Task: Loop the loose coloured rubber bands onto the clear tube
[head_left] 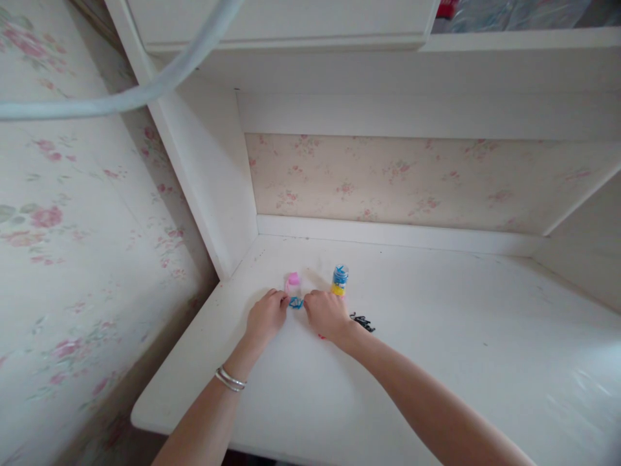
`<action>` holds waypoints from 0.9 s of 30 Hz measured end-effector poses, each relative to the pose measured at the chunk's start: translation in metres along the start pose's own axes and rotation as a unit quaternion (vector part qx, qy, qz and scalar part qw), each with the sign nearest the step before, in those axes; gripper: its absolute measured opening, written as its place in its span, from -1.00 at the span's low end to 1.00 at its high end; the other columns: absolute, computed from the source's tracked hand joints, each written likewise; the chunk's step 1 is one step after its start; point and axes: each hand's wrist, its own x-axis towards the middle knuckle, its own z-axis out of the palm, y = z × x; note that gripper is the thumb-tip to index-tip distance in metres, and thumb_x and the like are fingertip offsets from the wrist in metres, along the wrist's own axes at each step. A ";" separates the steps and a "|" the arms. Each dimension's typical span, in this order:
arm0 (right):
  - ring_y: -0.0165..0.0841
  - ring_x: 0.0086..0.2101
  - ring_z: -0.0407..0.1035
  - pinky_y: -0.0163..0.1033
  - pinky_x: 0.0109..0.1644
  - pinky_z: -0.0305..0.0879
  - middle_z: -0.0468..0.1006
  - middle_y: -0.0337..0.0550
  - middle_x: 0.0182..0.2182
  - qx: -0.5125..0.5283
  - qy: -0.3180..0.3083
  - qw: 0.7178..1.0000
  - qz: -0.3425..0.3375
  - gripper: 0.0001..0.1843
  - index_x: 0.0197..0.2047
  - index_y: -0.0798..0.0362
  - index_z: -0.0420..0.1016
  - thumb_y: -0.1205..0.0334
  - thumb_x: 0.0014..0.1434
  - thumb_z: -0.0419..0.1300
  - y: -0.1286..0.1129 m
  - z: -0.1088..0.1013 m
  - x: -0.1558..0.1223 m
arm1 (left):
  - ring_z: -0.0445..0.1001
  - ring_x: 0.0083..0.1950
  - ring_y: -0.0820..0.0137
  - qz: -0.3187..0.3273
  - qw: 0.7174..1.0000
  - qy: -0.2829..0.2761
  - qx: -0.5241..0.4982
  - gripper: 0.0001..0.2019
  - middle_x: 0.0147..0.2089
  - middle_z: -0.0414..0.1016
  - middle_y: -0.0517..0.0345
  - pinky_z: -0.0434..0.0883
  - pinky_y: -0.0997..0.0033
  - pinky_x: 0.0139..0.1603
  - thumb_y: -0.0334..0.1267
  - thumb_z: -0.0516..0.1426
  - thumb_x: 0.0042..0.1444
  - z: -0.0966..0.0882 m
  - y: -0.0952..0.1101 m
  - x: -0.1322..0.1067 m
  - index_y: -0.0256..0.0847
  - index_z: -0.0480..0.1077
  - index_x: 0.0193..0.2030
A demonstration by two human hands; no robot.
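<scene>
Both my hands rest on a white desk [436, 362], close together. My left hand [266, 317] and my right hand [326, 314] each pinch one side of a small blue elastic band [295, 302] stretched between them. Behind the band stands a small pink object [292, 283]. A little container with a blue top and yellow base [339, 279] is upright just beyond my right hand. A small heap of black bands [363, 321] lies beside my right wrist. A bit of red shows under my right hand [321, 336]. Silver bangles [229, 378] circle my left wrist.
The desk sits in a white alcove with a side panel [213, 181] on the left and shelving [369, 58] overhead. Floral wallpaper [417, 181] covers the back and left walls. A pale tube [145, 84] curves across the top left.
</scene>
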 end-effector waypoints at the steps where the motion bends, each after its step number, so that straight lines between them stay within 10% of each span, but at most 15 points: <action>1: -0.22 -0.21 0.45 -0.21 -0.22 0.29 0.53 0.00 -0.19 0.002 0.009 1.000 -0.005 -0.66 -0.17 0.08 0.47 0.26 0.26 -0.12 0.002 -0.002 -0.002 | 0.47 -0.15 0.34 0.002 1.000 0.002 0.000 -0.72 -0.14 0.48 0.07 0.28 0.43 -0.21 -0.15 -0.08 0.24 0.000 0.000 0.000 -0.11 0.43 -0.23; 18: -0.41 -0.37 0.37 -0.36 -0.28 0.16 0.56 -0.24 -0.34 0.187 0.244 0.950 0.050 -0.69 -0.26 -0.04 0.55 0.11 0.19 -0.01 0.079 -0.061 -0.026 | 0.46 -0.18 0.35 0.003 1.000 0.006 -0.001 -0.71 -0.14 0.47 0.08 0.27 0.43 -0.21 -0.10 -0.09 0.24 0.003 0.004 -0.004 -0.08 0.42 -0.21; 27: -0.40 -0.35 0.37 -0.35 -0.26 0.15 0.57 -0.24 -0.33 0.152 0.210 0.965 0.051 -0.70 -0.27 -0.05 0.56 0.14 0.18 -0.01 0.088 -0.058 -0.013 | 0.47 -0.17 0.35 0.009 1.000 0.007 0.001 -0.72 -0.13 0.47 0.08 0.28 0.43 -0.20 -0.11 -0.08 0.24 0.003 0.005 -0.005 -0.07 0.42 -0.18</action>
